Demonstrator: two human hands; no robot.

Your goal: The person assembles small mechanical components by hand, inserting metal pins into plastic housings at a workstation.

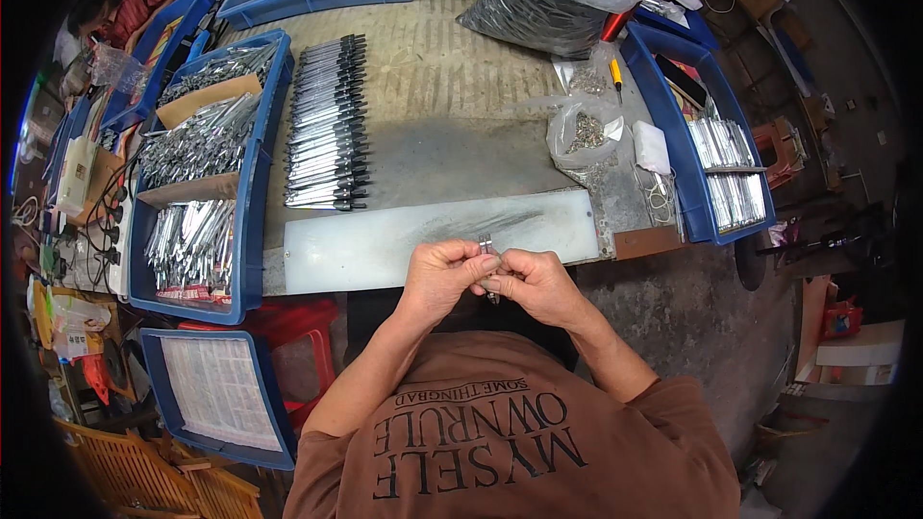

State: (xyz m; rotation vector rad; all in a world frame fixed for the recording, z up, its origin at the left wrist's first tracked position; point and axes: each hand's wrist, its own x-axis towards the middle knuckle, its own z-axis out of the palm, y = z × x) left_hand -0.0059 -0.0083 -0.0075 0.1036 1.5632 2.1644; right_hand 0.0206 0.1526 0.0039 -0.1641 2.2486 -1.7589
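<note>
From where I sit, both hands meet over the near edge of the grey worktop (pixel 413 149), just in front of the long white rectangular board (pixel 385 255). The left hand (pixel 444 271) is clamped, thumb against forefinger, on a small shiny metal piece (pixel 486 243); the right hand (pixel 535 281) pinches the same piece from its other side, lower down. The fingers cover most of it, so I cannot tell its full shape — only a short bright end sticks up above the fingertips and a bit more shows below.

I judge the step in hand to be close two-handed fitting or adjusting of this one piece. Beyond the board, to the left, lies a neat row of slender silver metal rods with black ends (pixel 327 125), which I take to be pieces of the same kind, laid out side by side. Further left, a blue plastic compartmented bin (pixel 252 231) holds heaps of silver metal parts. To the right, a clear plastic bag of tiny metal bits (pixel 584 132) sits open near a yellow-handled screwdriver (pixel 616 72).

To my mind, the next move calls for a steady left pinch and a light touch from the right — the piece is thin and could slip
</note>
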